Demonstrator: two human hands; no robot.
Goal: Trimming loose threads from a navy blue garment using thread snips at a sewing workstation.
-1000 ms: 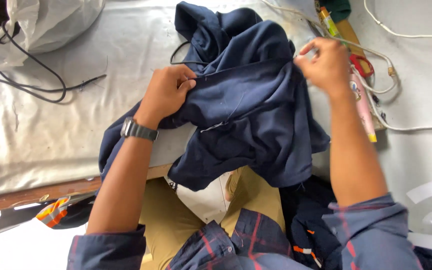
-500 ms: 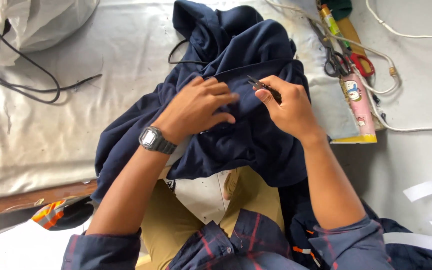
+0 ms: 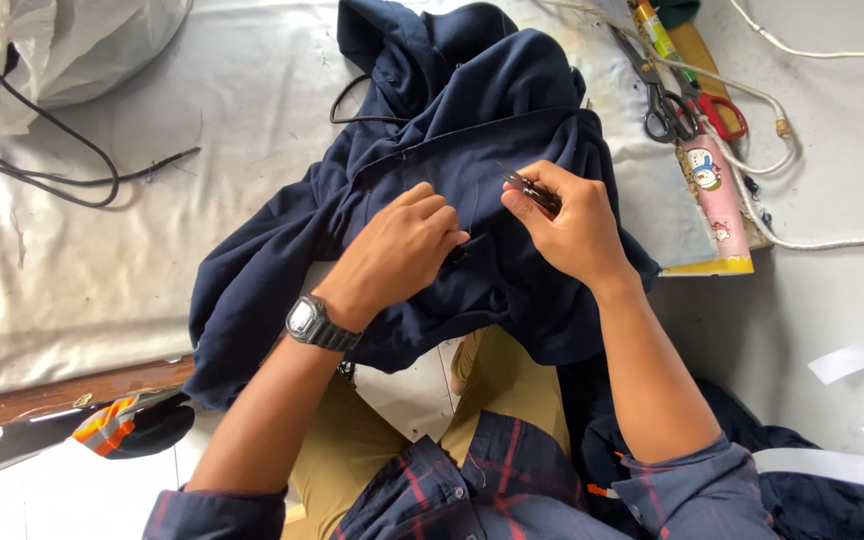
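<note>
head view — soft, limp navy cotton garment (image 3: pixel 472 180), best held by its seam; left hand (image 3: pixel 397 250) pressed flat on it, right hand (image 3: pixel 572 225) pinched on small dark snips (image 3: pixel 527 187).

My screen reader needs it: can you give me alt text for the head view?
Seen from above, the left hand presses a dark navy garment flat on a white-covered table while the right hand pinches a small dark tool at the cloth. Scissors lie at the table's right.
</note>
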